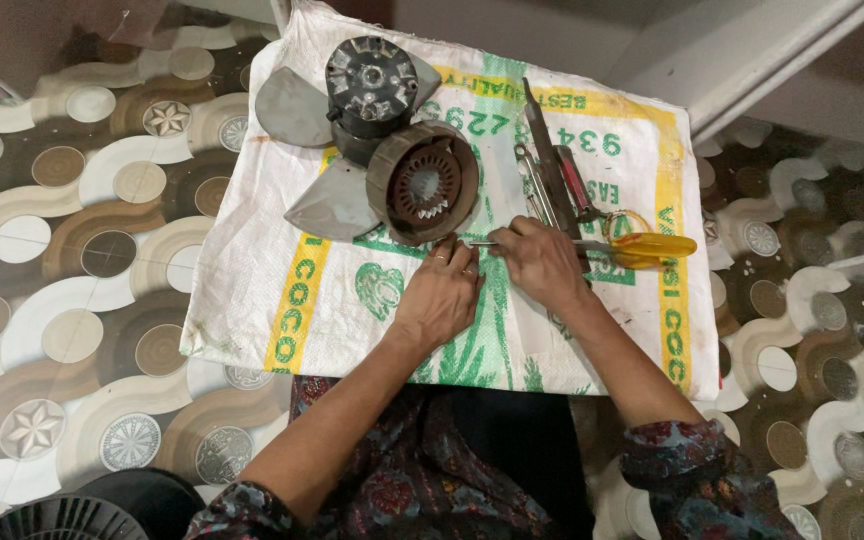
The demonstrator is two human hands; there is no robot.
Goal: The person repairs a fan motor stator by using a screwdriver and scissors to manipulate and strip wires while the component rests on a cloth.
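Observation:
My left hand (439,295) rests on the white woven sack (252,290), fingers curled near the tip of a thin metal tool (485,243). My right hand (542,262) grips that tool's other end, just left of the yellow-handled scissors (647,248). Right above my hands lies a round brown motor stator (422,182) with copper windings showing inside. Behind it sits a dark motor housing (371,80) with grey fan blades (294,108) attached.
Several hand tools (552,165) lie in a row on the sack's right half, among them a red-handled one (577,185). Patterned tile floor (72,250) surrounds the sack. A black fan guard (62,518) shows at the bottom left. A pale wall edge (752,70) runs at top right.

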